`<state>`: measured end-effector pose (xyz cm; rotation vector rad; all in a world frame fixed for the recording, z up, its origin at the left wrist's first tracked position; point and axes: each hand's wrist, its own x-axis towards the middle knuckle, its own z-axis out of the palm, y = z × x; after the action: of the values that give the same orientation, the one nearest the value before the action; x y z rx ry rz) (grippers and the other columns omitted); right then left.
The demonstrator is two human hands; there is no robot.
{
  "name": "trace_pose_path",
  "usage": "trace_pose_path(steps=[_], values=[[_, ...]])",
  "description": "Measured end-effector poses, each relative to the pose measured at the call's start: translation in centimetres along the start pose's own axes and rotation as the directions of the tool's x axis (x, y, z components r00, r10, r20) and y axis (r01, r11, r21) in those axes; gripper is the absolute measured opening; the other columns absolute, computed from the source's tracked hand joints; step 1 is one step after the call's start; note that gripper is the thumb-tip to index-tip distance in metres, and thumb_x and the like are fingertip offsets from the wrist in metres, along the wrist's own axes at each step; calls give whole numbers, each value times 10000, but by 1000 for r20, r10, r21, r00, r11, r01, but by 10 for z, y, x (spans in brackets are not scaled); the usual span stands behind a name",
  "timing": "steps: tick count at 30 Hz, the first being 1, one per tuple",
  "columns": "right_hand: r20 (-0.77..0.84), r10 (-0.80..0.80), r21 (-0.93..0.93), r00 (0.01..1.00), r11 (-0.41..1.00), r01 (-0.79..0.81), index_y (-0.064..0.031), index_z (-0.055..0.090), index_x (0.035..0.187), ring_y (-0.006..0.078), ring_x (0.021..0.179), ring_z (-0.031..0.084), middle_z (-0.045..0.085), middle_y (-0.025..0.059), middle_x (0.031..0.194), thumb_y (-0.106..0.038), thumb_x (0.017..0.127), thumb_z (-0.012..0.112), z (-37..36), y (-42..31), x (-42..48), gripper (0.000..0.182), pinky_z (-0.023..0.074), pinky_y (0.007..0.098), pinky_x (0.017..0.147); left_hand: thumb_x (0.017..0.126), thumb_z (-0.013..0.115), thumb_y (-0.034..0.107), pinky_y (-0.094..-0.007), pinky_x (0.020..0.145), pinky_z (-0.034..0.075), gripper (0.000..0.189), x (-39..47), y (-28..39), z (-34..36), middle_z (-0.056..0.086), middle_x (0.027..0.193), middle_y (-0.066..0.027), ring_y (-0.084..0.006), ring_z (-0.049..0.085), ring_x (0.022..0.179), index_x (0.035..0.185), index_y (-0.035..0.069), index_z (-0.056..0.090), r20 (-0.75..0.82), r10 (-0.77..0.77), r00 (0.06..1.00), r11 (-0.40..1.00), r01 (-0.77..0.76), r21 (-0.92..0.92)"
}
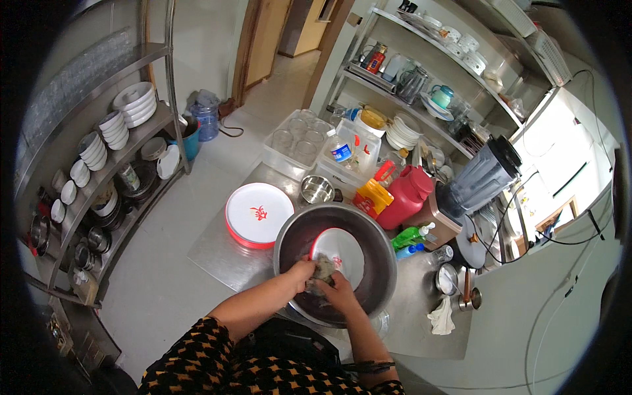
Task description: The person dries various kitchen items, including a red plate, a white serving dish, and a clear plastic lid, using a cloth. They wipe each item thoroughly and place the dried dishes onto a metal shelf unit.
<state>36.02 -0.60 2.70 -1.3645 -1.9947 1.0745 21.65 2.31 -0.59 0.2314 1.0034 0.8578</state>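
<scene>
A large grey basin (286, 237) stands before me on a stainless steel table. Inside it leans a white plate with a red rim and a red character (348, 247). My left hand (302, 275) and my right hand (340, 295) meet over the basin's near left part. Between them they grip a crumpled grey-green wad (324, 269), which looks like a scrubbing cloth or pad. The wad overlaps the plate's near edge; contact between them is unclear. Left of the basin, red-rimmed white plates (259, 212) appear to form a stack.
Beyond the basin are a small steel pot (317, 189), a yellow-red packet (373, 197), a red jug (405, 200) and a blender (481, 177). Pump bottles (412, 237) stand close to its right rim. A white cloth (442, 316) lies rightward. Shelving (133, 148) holds bowls at left.
</scene>
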Motion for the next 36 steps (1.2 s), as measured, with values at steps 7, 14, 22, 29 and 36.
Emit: trace_pose_path(steps=[7, 14, 22, 29, 36], values=[[-150, 133, -105, 980, 983, -149, -11, 501, 988, 328, 888, 561, 563, 179, 983, -132, 787, 510, -32, 1, -22, 235, 453, 393, 754, 772, 586, 167, -354, 711, 465, 414, -5, -16, 0, 579, 976, -116, -221, 563, 856, 1142, 28, 463, 25, 381, 924, 828, -354, 434], [-310, 417, 878, 854, 471, 89, -34, 454, 1126, 257, 932, 559, 543, 123, 1053, -102, 794, 442, -53, -67, -47, 339, 474, 409, 814, 737, 621, 219, -343, 778, 447, 461, -47, 17, 8, 563, 1008, -216, -300, 570, 909, 1099, -33, 488, 236, 609, 757, 440, -570, 694], [-451, 392, 884, 802, 323, 339, -14, 408, 1144, 296, 957, 546, 518, 152, 1060, -106, 777, 394, -78, -72, -75, 379, 474, 440, 812, 715, 630, 247, -410, 725, 450, 397, -104, 61, 45, 509, 930, -179, -365, 541, 830, 1008, 13, 499, 545, 624, 560, -21, -685, 728], [-457, 403, 886, 793, 285, 366, -15, 416, 1136, 281, 955, 551, 527, 149, 1053, -123, 791, 401, -79, -74, -82, 361, 478, 440, 812, 717, 641, 231, -425, 674, 469, 417, -128, 65, 57, 515, 945, -178, -363, 559, 772, 1032, -3, 500, 699, 579, 420, -321, -670, 669], [-461, 364, 886, 810, 247, 393, -8, 419, 1143, 280, 967, 550, 527, 151, 1063, -126, 794, 414, -80, -80, -83, 368, 477, 444, 820, 740, 623, 152, -358, 690, 473, 395, -106, 50, 42, 535, 939, -174, -320, 565, 819, 1074, 5, 472, 473, 750, 462, -18, -701, 713]])
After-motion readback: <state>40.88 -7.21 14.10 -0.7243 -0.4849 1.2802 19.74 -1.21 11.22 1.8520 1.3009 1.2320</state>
